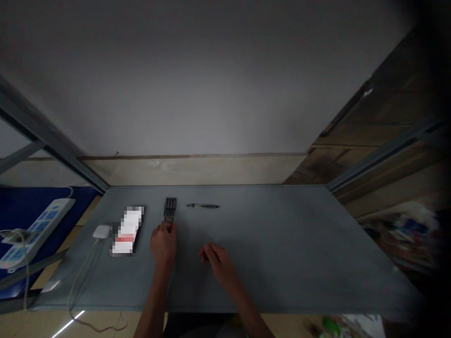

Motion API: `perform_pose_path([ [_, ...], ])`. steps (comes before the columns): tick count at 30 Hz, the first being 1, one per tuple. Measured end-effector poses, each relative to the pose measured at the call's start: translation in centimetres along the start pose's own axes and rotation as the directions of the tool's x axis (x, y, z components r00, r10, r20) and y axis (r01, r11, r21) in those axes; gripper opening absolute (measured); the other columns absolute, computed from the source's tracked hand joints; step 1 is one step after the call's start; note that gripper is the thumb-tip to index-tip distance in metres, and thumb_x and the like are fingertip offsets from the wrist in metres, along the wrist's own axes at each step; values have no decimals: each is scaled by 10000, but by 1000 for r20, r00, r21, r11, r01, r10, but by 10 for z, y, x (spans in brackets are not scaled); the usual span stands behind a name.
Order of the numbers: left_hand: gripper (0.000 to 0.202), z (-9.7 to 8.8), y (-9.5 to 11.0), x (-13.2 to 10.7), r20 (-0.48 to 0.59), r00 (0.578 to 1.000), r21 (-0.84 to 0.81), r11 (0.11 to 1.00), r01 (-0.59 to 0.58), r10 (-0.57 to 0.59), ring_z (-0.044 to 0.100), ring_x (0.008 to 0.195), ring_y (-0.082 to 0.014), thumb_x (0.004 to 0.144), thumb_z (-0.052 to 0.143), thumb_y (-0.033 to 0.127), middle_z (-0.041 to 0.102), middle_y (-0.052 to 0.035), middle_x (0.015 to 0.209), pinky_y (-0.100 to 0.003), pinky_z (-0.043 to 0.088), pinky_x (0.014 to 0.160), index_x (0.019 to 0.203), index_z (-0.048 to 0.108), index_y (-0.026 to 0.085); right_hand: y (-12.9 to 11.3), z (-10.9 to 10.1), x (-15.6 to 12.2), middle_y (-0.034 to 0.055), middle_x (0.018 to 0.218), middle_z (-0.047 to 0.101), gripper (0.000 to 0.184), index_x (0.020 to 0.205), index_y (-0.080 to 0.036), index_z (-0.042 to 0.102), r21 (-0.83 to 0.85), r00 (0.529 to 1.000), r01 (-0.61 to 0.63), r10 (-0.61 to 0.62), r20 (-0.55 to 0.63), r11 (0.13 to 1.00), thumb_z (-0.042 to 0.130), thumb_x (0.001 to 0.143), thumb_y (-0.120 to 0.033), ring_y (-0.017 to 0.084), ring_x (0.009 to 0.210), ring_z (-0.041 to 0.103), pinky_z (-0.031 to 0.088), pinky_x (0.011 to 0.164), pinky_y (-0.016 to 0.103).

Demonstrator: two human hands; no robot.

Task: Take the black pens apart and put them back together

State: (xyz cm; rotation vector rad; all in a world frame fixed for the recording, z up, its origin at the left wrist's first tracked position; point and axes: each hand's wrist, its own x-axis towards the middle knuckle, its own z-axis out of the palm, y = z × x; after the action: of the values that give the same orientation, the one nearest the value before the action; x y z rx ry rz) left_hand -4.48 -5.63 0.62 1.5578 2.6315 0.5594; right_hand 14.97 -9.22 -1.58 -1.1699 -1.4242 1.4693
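My left hand is closed on the near end of a black segmented holder, which has several parallel dark strips in it and lies pointing away from me on the grey table. My fingers hide its lower part. To the right of it, my right hand hovers over or rests on the tabletop with its fingers curled together. Whatever those fingers hold, if anything, cannot be made out. A thin dark pen-like tool lies crosswise on the table, beyond both hands and touching neither.
Left of my left hand lies a phone with a blurred-out screen, beside a white charger and its cable. A white power strip sits on a blue surface at far left. Metal frame posts flank the table; a wall stands behind.
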Motion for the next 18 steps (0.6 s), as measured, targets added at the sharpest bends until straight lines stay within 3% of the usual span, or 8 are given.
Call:
perform_pose_path([
  [11,312,-7,1,-1,66,993,0,995,97,-97,667,757,-228,920,480,440,748,-75,868,-280,339,601,895,691,212,3,1,2,6,678,615,419,802,-212,678,-4,1000,1,-1,2,1000,429,969,-504,170,690,600,440,679,279],
  [18,371,-6,-1,-2,51,996,35,997,70,-72,663,762,-237,930,446,473,737,-75,828,-292,335,605,861,700,212,4,0,1,18,673,625,432,799,-208,684,2,1000,-4,4,-6,1000,435,957,-524,180,686,599,442,667,286],
])
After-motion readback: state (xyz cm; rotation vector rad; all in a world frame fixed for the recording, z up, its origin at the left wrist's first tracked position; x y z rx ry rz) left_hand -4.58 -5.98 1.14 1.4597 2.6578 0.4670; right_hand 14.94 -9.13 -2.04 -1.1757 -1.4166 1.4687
